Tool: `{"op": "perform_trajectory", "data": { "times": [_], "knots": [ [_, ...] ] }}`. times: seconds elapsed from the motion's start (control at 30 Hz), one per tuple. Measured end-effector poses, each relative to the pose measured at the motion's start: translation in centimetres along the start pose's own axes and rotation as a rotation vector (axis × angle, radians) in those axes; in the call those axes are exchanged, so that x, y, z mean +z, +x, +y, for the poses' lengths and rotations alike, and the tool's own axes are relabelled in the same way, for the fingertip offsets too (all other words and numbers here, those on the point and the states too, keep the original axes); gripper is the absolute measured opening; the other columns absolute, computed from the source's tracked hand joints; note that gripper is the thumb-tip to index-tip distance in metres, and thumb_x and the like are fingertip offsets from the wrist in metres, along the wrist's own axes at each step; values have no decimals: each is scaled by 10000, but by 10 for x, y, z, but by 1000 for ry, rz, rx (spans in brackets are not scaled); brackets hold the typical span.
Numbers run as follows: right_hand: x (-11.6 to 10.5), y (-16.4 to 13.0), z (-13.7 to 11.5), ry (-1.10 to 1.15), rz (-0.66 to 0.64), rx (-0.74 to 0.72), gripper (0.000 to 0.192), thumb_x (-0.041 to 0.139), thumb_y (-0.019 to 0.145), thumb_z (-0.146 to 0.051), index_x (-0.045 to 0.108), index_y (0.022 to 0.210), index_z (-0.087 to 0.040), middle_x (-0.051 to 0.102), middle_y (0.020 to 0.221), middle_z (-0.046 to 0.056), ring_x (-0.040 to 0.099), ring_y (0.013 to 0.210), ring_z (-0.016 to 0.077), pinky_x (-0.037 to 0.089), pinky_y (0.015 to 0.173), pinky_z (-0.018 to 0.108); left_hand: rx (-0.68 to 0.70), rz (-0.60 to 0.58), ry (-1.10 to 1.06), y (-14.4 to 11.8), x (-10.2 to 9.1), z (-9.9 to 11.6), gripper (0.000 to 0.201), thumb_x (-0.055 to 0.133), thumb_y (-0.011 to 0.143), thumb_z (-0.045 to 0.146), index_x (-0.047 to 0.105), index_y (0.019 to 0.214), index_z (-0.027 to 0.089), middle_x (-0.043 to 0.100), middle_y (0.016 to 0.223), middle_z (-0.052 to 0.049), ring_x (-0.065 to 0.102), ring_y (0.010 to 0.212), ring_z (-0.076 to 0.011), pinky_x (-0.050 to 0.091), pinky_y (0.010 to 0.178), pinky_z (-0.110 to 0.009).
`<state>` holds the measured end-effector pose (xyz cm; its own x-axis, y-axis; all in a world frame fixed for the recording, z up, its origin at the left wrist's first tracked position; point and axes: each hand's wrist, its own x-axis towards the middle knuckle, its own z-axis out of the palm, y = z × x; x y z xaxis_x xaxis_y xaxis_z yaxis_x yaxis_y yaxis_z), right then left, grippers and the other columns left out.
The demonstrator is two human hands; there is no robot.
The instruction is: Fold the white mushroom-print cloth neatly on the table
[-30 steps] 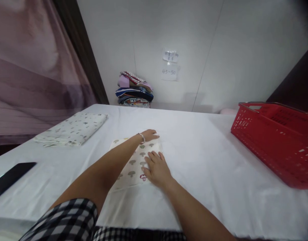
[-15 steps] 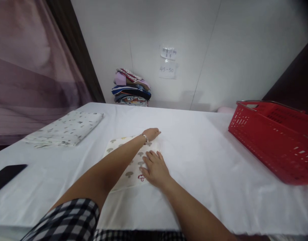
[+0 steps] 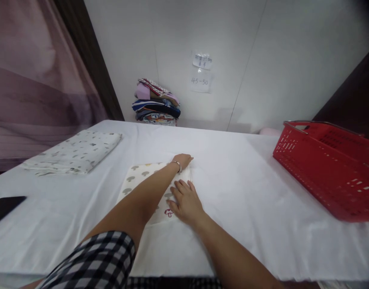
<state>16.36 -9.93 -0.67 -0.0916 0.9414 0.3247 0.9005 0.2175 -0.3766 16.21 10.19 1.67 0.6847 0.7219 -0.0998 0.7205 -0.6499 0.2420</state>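
Observation:
A pale cloth printed with grey mushrooms [image 3: 132, 179] lies folded on the white-covered table in front of me, one red mushroom showing near its front right. My left hand [image 3: 182, 159], with a bracelet at the wrist, reaches across to the cloth's far right corner. Its fingers are curled closed on that corner; the fingertips are mostly hidden. Flat on the cloth's right side rests my right hand [image 3: 187, 202], palm down with fingers spread. My left forearm covers the middle of the cloth.
Another folded white printed cloth [image 3: 79, 152] lies at the left, behind a dark flat object [image 3: 5, 208]. A red plastic basket [image 3: 319, 172] stands at the right. Stacked fabrics [image 3: 157, 102] sit beyond the table's far edge, below paper signs [image 3: 200, 81] on the wall.
My left forearm and sleeve have shifted right, baring more of the cloth's left side. The left hand stays near the far right corner; the right hand has barely moved.

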Motion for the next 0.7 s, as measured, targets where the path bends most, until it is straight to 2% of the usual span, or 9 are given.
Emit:
{"op": "perform_trajectory", "data": {
  "times": [0.37, 0.47, 0.63, 0.7],
  "knots": [
    [-2, 0, -1, -12, -8, -1, 408, 425, 908, -413, 503, 1251, -206, 456, 1374, 80, 315, 1313, 233, 164, 1111, 465, 7, 85, -19, -5, 2, -1, 463, 238, 930, 467, 609, 1002, 200, 653, 1061, -85, 588, 997, -222, 428, 845, -326],
    [-2, 0, -1, -11, -13, -2, 413, 422, 909, -410, 500, 1255, -198, 456, 1373, 86, 310, 1318, 234, 162, 1111, 462, 17, 135, -38, -8, -5, -3, 472, 215, 941, 452, 607, 1027, 204, 632, 1119, -73, 564, 1043, -205, 412, 885, -308],
    [-2, -1, 0, -19, -8, -7, 402, 431, 907, -395, 508, 1248, -196, 453, 1378, 88, 318, 1314, 229, 161, 1110, 456, 126, 319, -114, -29, -18, -11, 467, 227, 945, 427, 544, 1189, 186, 564, 1268, -61, 487, 1172, -168, 324, 1014, -272],
    [-3, -1, -1, -23, -8, -5, 400, 431, 907, -401, 512, 1242, -198, 460, 1371, 86, 324, 1309, 230, 166, 1109, 452, 162, 299, -76, -39, -12, -13, 471, 276, 932, 439, 498, 1257, 179, 487, 1362, -70, 398, 1272, -182, 249, 1077, -310]
  ]
}}
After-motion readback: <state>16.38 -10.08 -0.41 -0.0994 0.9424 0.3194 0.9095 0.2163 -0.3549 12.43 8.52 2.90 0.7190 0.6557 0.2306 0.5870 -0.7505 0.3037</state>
